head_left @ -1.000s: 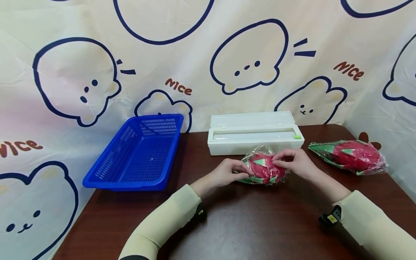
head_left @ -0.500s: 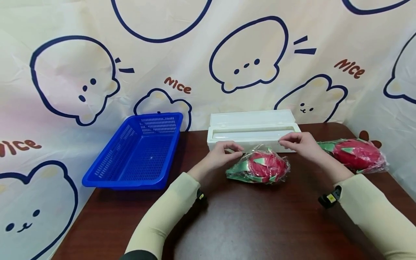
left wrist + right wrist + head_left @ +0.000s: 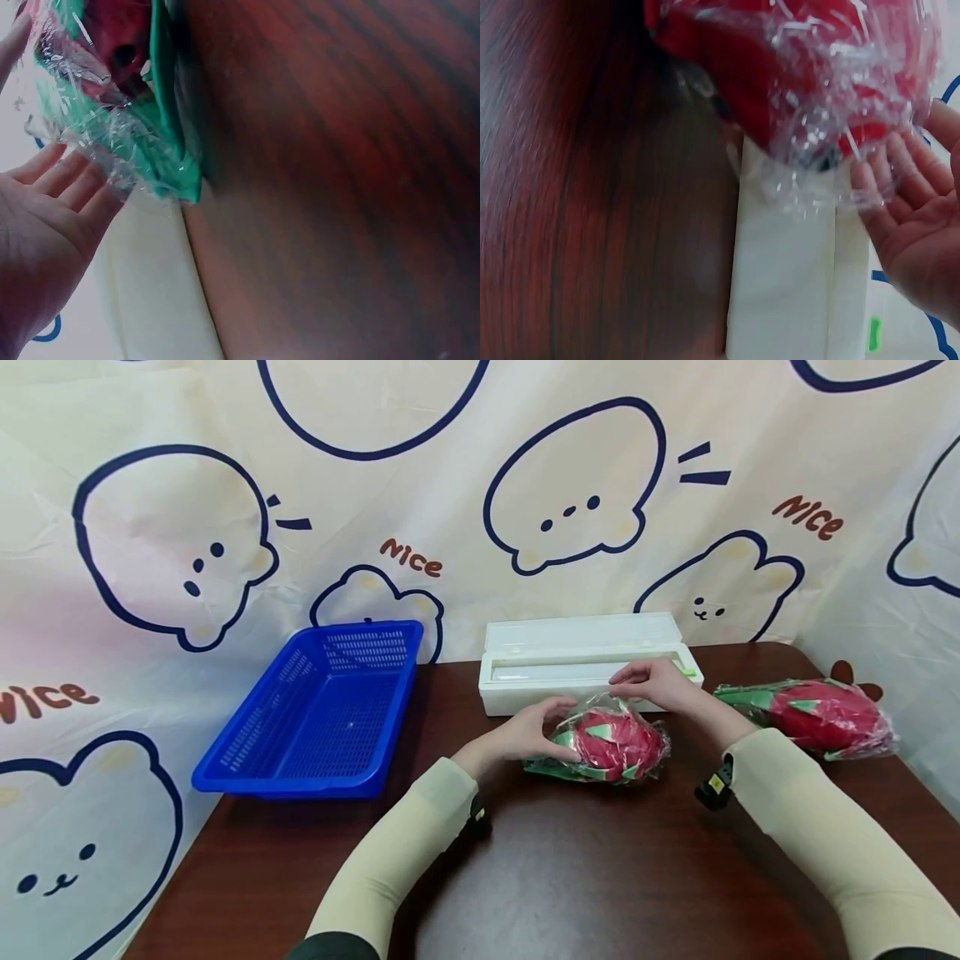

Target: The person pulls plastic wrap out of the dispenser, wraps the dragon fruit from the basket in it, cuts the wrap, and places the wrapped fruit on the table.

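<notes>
A red dragon fruit with green scales (image 3: 615,743), wrapped in crinkled cling film, lies on the brown table (image 3: 600,893). My left hand (image 3: 528,731) is at its left side, thumb in front and fingers behind. In the left wrist view the fingers (image 3: 71,176) extend along the film's edge. My right hand (image 3: 652,681) is above and behind the fruit, fingertips close to the film's upper edge. In the right wrist view its fingers (image 3: 900,180) are extended against the loose film (image 3: 817,180), thumb apart. The head view hides the left fingertips in part.
Behind the fruit stands a white cling film box (image 3: 517,693), lid raised, with a pale roll inside. At the right lies another wrapped dragon fruit (image 3: 825,718). A blue perforated basket (image 3: 307,789) stands at the left. A printed cloth (image 3: 465,485) hangs behind the table.
Both hands first came off the front of the fruit and rose behind it. Since then the left hand has come down around its left side, and the right has moved left towards the film's top.
</notes>
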Action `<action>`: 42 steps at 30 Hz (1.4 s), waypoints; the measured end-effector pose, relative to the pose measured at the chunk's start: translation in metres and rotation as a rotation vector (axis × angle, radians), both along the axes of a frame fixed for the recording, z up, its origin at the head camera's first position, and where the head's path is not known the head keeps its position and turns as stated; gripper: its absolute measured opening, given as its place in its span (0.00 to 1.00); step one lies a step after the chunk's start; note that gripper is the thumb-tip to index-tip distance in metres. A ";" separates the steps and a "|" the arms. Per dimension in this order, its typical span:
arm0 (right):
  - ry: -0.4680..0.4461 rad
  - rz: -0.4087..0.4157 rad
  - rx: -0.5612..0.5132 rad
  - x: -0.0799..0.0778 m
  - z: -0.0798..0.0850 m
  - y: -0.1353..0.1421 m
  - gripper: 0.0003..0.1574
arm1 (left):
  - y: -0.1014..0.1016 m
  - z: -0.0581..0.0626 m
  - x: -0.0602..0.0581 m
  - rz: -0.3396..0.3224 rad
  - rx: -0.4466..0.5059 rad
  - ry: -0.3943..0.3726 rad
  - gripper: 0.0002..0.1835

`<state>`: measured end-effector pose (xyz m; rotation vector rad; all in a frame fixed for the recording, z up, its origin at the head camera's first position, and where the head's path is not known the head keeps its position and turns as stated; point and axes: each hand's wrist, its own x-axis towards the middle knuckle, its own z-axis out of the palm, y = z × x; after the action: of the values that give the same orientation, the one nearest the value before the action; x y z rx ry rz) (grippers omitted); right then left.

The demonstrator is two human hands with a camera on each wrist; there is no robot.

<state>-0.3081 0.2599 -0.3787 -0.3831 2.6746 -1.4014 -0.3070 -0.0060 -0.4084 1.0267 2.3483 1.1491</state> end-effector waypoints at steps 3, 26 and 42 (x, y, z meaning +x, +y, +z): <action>0.019 0.000 -0.007 0.001 0.001 -0.002 0.18 | 0.002 -0.001 0.001 0.001 -0.009 -0.005 0.44; 0.045 0.090 -0.085 0.031 0.005 -0.001 0.21 | -0.002 0.003 -0.002 -0.164 0.001 0.060 0.37; -0.004 -0.081 0.034 0.059 -0.017 0.036 0.30 | -0.004 0.002 -0.007 -0.160 -0.012 -0.020 0.35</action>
<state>-0.2490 0.2960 -0.3961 -0.2709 2.7358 -1.3739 -0.3136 -0.0101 -0.4065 1.1693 2.2098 1.0785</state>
